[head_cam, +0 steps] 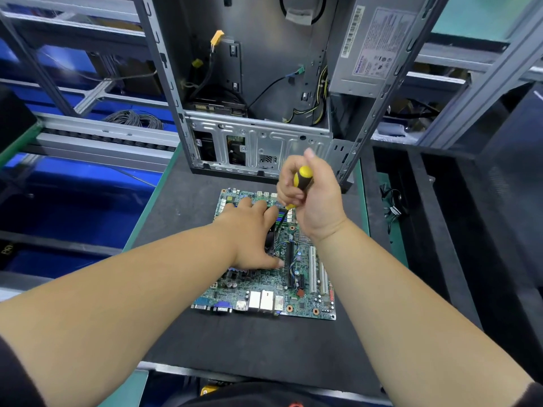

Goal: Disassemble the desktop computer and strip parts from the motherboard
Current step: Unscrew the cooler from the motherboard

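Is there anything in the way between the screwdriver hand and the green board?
Nothing visible blocks it. The right hand grips the yellow-and-black screwdriver just above the motherboard, with its tip pointing down toward the memory slots. The left hand rests flat on the board beside that spot, not under the tool.

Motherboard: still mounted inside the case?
No. The motherboard lies flat on the dark mat in front of the open case, under both hands.
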`<state>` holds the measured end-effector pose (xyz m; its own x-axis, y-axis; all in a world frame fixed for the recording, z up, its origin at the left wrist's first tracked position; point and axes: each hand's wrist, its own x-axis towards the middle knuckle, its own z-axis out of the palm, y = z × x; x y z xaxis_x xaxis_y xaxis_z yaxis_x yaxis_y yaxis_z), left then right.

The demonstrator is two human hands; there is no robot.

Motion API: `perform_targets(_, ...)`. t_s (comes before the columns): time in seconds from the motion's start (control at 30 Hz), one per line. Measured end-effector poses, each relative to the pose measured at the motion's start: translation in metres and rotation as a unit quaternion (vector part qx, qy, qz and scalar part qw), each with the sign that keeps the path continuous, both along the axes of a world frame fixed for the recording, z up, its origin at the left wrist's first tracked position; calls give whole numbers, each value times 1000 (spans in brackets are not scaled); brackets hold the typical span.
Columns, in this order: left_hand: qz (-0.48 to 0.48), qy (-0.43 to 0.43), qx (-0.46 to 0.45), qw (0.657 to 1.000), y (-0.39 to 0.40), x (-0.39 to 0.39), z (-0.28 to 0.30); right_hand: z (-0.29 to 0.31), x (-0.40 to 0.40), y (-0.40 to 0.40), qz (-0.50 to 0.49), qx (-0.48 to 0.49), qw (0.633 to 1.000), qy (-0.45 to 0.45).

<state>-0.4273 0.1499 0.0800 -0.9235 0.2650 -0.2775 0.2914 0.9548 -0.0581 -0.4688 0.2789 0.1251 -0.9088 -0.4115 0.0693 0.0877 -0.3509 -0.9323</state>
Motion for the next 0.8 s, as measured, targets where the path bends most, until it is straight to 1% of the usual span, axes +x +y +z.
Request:
perform_targets(0.07, -1, -6, -6, 1000, 0, -1, 0, -1, 6, 0, -7, 40, 999, 22)
perform_targets(0.17, -4, -12, -15, 1000, -1, -1, 0, -3, 14, 3, -83, 77, 993, 25)
perform_targets(0.27, -3, -19, -15, 1000, 0, -3, 0, -4, 16, 3, -143, 60, 988, -2)
perform_targets(0.33, -2, -24, -14, 1000, 0, -4, 0, -7, 17, -3, -161, 28, 986, -29)
perform_targets(0.4, -1, -26, -12, 1000, 0, -3, 0, -10, 17, -10, -165, 12, 986, -26)
perform_targets(0.47, -1, -25, -10, 1000, -1, -1, 1, -9, 14, -15, -148, 8, 989, -11)
perform_targets(0.53, -3, -21, -10, 1000, 0, 0, 2, -5, 4, -14, -109, 1, 994, -18)
perform_targets(0.6, -4, -18, -12, 1000, 1, 0, 4, -1, -7, -10, -44, -1, 999, -23)
perform_targets(0.7, -5, -23, -12, 1000, 1, 0, 6, 3, -9, -8, 51, 13, 999, -6)
perform_targets(0.73, -6, -24, -13, 1000, 1, 0, 6, 2, -6, -8, 61, 27, 998, 6)
perform_targets(0.8, -6, -27, -16, 999, 1, 0, 6, 0, 1, -10, 38, 57, 997, 21)
